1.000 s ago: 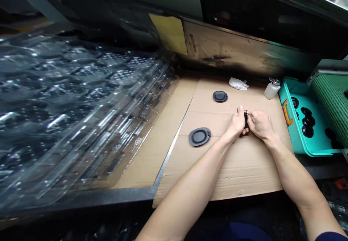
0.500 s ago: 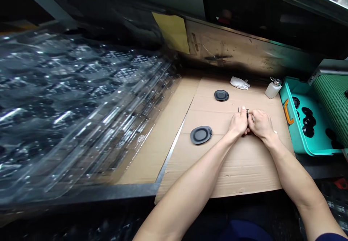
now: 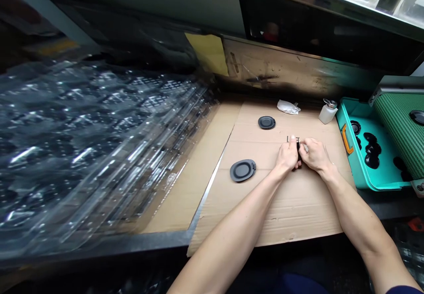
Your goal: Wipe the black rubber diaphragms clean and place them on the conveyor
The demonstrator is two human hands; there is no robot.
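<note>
My left hand (image 3: pixel 287 156) is closed around a small black part (image 3: pixel 299 151), its thumb pointing up along the near side. Most of that part is hidden by my fingers, so its full shape does not show. Pressed against the part from the other side is my right hand (image 3: pixel 314 153), fingers curled and pinching at its edge. To the left of my hands lies a dark grey oval cover (image 3: pixel 243 170) with a small tab. Farther back sits another dark oval cover (image 3: pixel 266 122). Both rest flat on the cardboard sheet (image 3: pixel 298 210).
Stacked clear plastic trays (image 3: pixel 99 152) fill the left side. At the back are a crumpled white cloth (image 3: pixel 288 107) and a pump bottle (image 3: pixel 327 111). A teal bin (image 3: pixel 366 177) with several black parts stands right, beside a green conveyor belt (image 3: pixel 397 121) carrying a black part (image 3: pixel 418 116).
The view has tilted slightly, showing more of the upper shelf. My hands have parted a little, revealing more of the black part. A black part has come further into view on the belt.
</note>
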